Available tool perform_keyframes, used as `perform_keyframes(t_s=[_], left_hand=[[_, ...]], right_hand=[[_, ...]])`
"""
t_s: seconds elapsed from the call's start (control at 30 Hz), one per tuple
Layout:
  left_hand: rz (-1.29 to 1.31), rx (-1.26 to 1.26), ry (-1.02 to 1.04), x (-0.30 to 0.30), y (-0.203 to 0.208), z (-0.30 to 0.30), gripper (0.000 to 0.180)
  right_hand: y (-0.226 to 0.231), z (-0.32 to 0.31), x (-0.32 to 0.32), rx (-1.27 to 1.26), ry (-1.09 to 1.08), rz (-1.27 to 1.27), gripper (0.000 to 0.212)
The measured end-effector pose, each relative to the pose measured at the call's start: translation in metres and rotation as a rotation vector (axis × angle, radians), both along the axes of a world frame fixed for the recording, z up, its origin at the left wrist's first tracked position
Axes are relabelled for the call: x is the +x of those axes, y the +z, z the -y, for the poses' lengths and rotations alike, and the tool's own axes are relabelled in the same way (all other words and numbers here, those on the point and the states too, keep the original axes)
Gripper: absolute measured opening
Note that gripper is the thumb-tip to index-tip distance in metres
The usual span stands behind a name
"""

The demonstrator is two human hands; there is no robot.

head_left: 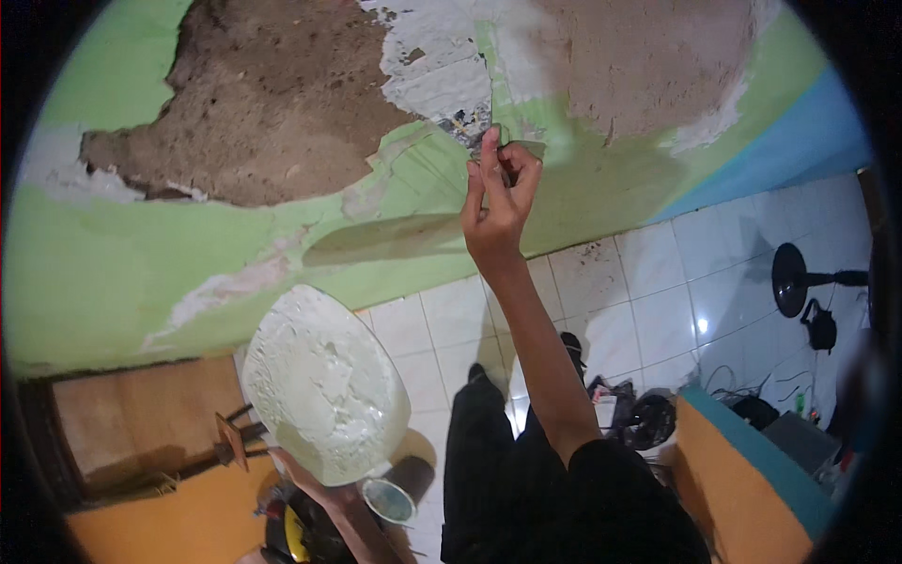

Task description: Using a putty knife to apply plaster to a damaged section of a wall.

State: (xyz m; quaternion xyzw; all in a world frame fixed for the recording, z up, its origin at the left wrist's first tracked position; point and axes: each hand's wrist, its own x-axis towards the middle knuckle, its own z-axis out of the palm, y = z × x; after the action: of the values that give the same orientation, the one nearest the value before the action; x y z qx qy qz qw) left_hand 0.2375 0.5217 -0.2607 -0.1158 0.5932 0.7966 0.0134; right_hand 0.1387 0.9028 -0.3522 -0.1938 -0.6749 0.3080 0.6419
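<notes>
With my left grip [319, 485] clamped at the tub's [331, 462] near edge, right grip [499, 193] around the scraper [475, 120], I risk one-sided support tipping out paste [329, 376].

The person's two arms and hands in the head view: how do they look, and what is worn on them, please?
The right hand is bare, without glove, and its forearm is uncovered up to a plain black sleeve. The left hand shows only partly; its visible forearm is uncovered too.
</notes>
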Motion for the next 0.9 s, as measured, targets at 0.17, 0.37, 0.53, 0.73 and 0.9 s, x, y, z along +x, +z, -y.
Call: perform_keyframes(t_s=[0.17,0.37,0.53,0.73,0.9], left_hand=[[0.059,0.068,-0.139,-0.046,-0.037,-0.009,0.064],[0.057,-0.066,-0.244,-0.095,-0.034,0.004,0.062],[0.083,0.091,-0.369,-0.107,0.006,0.055,0.066],[0.14,0.299,-0.358,-0.102,0.091,0.102,0.066],[0.065,0.245,-0.305,-0.12,0.154,0.166,0.065]], right_hand=[[-0.028,0.001,-0.017,-0.027,-0.047,0.014,0.049],[-0.031,0.023,-0.027,-0.131,-0.036,-0.03,0.06],[-0.02,0.071,0.001,-0.205,-0.071,0.064,0.051],[0.034,0.157,0.065,-0.267,-0.042,0.228,0.053],[0.189,0.256,0.145,-0.301,0.248,0.444,0.048]])
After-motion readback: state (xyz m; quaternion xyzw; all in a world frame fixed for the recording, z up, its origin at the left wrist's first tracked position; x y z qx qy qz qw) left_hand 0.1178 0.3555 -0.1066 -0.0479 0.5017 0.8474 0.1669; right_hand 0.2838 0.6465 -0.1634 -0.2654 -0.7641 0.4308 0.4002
